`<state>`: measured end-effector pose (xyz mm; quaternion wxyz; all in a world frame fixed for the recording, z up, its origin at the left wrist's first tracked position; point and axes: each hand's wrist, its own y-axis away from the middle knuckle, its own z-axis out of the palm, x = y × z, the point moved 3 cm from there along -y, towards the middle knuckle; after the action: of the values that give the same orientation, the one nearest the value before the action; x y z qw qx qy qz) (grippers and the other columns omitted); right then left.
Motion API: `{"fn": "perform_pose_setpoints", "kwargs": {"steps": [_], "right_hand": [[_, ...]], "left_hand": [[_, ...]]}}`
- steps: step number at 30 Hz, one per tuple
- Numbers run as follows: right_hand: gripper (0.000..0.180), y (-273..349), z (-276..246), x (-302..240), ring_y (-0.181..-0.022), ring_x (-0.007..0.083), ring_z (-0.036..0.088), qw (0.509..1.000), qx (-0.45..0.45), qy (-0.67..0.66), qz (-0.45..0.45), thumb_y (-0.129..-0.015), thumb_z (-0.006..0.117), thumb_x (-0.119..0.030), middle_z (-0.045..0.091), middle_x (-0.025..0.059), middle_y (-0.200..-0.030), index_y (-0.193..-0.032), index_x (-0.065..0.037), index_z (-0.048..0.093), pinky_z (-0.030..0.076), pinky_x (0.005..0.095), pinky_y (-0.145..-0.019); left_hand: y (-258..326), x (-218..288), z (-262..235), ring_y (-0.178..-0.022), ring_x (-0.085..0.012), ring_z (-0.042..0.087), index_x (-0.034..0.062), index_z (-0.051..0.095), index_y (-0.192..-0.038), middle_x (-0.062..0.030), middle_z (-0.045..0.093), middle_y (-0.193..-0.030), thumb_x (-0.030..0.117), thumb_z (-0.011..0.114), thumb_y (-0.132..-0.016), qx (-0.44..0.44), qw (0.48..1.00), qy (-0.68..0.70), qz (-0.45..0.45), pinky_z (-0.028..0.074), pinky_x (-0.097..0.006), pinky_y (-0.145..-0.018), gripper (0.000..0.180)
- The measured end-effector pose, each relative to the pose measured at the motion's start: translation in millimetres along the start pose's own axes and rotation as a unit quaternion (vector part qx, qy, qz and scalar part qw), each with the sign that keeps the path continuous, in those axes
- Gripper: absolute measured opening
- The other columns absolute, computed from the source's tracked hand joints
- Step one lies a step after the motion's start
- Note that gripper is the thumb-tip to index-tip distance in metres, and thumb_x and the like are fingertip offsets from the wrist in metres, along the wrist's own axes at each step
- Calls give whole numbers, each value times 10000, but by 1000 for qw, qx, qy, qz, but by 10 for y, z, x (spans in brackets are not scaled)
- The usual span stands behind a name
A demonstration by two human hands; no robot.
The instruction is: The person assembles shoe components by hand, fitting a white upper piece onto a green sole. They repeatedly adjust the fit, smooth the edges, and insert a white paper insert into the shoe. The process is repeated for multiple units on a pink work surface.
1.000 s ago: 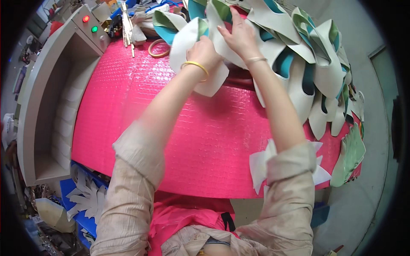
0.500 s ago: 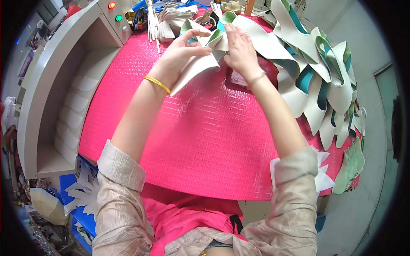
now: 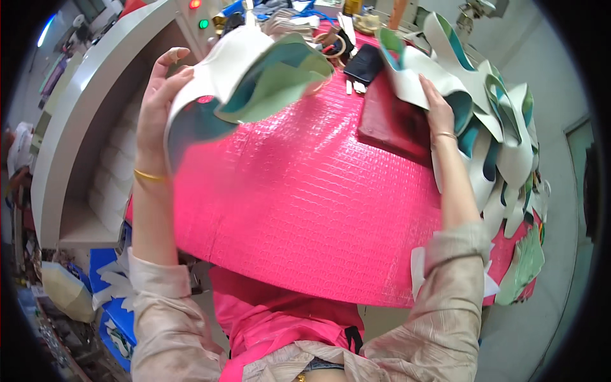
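Note:
A white shoe upper (image 3: 232, 57) with teal and pale green lining is held up at the left, above the table. My left hand (image 3: 159, 95) is closed on its left edge, some of the fingers hidden behind it. At the right, my right hand (image 3: 439, 114) has its fingers together on another white shoe upper (image 3: 410, 67) at the near-left side of a pile. The thumb of that hand is out of sight. Several more shoe uppers (image 3: 512, 137) with the same lining overlap in the pile beyond it.
Pink textured sheeting covers the table (image 3: 305, 210). A dark red block (image 3: 391, 124) lies left of my right hand, with a black item (image 3: 364, 62) behind it. A grey machine (image 3: 48, 159) with an open bay stands left. Pale green pieces (image 3: 522, 270) lie at the right edge.
My left hand has swung left and nearer with a shoe upper, which now spreads wide. My right hand has left the middle and moved right to the pile.

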<state>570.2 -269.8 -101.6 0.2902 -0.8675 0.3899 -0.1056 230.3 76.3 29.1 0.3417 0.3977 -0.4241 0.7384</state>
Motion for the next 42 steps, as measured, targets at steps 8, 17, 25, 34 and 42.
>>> {"fn": "perform_pose_setpoints", "kwargs": {"steps": [8,17,25,34,42], "right_hand": [[440,-108,-768,-1725,-949,288,571,912,-324,-228,108,-808,564,-308,579,162,-1094,-1202,-118,526,456,351,-806],[211,-325,-58,-2649,-648,83,558,750,-220,-591,197,-792,601,-123,613,13,-788,-962,-2,628,456,222,-582],[259,-1016,-546,-1002,-800,160,603,899,-121,-354,227,-853,561,-160,640,92,-922,-1051,6,590,481,275,-702],[739,1188,-1734,-3215,-1159,189,399,505,-431,-737,-128,-787,652,-134,399,112,-1297,-1374,-39,213,416,314,-882],[410,1787,-2121,-2598,-929,98,545,404,-445,-778,182,-831,584,-144,578,39,-1031,-1197,8,482,450,247,-795]], "left_hand": [[440,-277,96,-798,-158,609,41,352,-1232,-110,603,-882,2,576,-753,25,995,63,-71,509,-254,-728,530],[1160,-87,-13,-907,-158,564,75,332,-1276,-105,564,-1049,89,480,-849,113,993,26,-7,468,-272,-809,453],[2023,611,-307,-1131,-255,458,142,227,-1353,-106,469,-1213,96,455,-825,236,962,106,87,402,-365,-936,577],[2122,17,760,-1163,-243,431,265,-58,-1409,-44,306,-1371,-70,492,-744,175,964,201,-7,441,-358,-860,926],[2073,212,417,-1299,-307,263,-28,92,-1382,-204,213,-1414,221,629,-756,-22,998,-56,-5,222,-419,-1053,861]]}}
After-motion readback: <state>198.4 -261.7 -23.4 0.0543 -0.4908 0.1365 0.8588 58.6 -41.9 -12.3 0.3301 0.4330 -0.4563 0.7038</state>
